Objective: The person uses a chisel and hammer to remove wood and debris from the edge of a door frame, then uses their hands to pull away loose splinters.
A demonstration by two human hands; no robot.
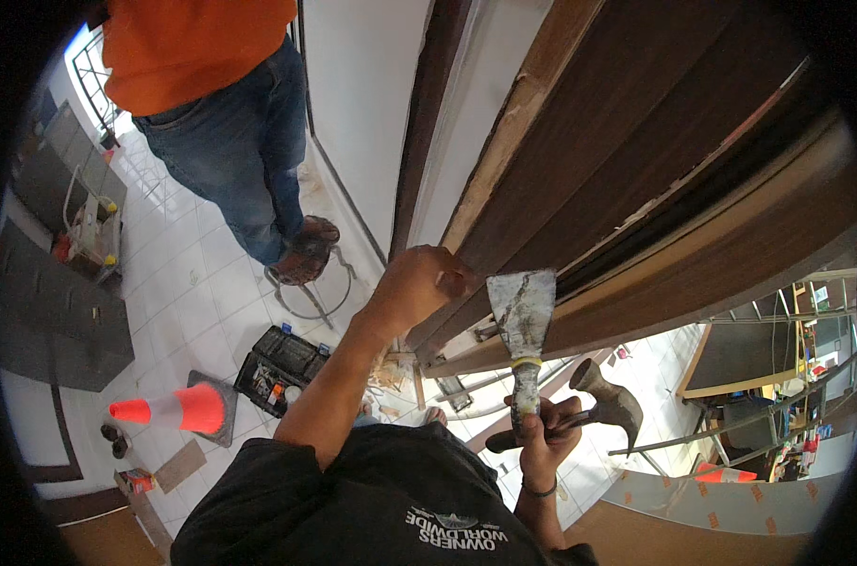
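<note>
My right hand (545,445) grips two tools at once. One is a paint-smeared scraper (526,316), its wide blade pointing up beside the wood. The other is a claw hammer (613,401), its head out to the right and its dark handle crossing behind the scraper's handle. My left hand (411,291) is closed, with its curled fingers at the edge of a dark brown wooden frame (579,179). Whatever those fingers may hold is hidden. Along the frame runs a strip of bare, rough wood (504,123) with chipped edges.
A person in an orange top and jeans (230,141) stands at the far left beside a cable loop (315,307). An open black toolbox (279,366) and an orange traffic cone (178,408) stand on the tiled floor (178,292). A ladder (778,311) is at right.
</note>
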